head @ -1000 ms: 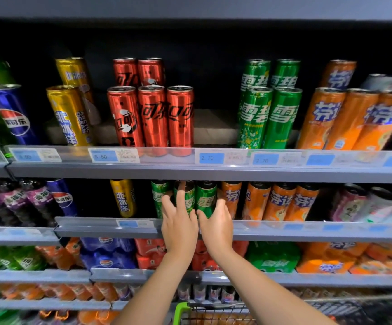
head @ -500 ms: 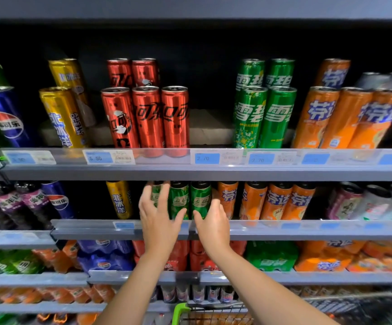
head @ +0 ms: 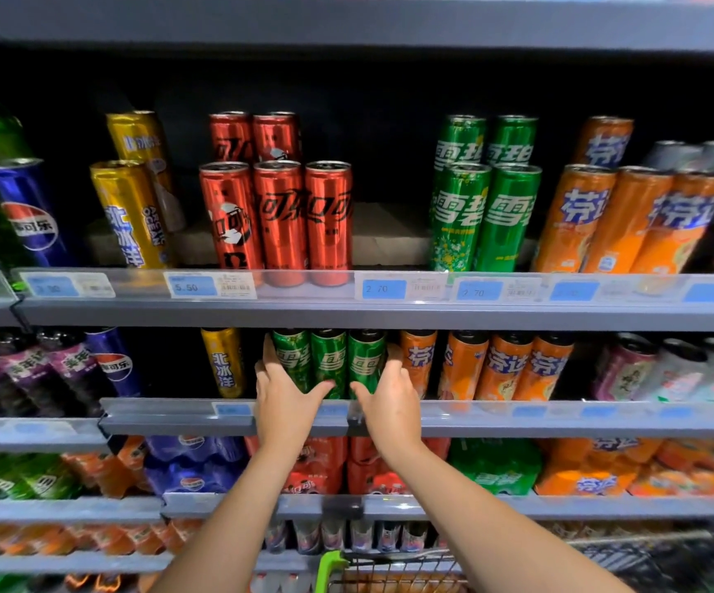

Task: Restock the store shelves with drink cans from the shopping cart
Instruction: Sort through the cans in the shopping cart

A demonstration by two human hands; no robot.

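Observation:
Three green drink cans (head: 330,360) stand side by side at the front of the second shelf (head: 517,421). My left hand (head: 285,398) lies against the left side of the group, fingers straight up along the leftmost can and thumb spread toward the middle. Against the right side rests my right hand (head: 390,400), its fingers between the green cans and the orange ones, thumb pointing inward. Neither hand curls round a can. The shopping cart (head: 372,571), with its green handle, shows at the bottom edge between my forearms.
A yellow can (head: 224,365) stands left of the green cans, and orange cans (head: 500,366) stand to the right. The upper shelf (head: 389,312) holds blue, yellow, red (head: 280,220), green and orange tall cans. Lower shelves carry shrink-wrapped packs.
My hands, close together in front of the green cans a second ago, have spread apart; the left moved left and both now flank the three cans.

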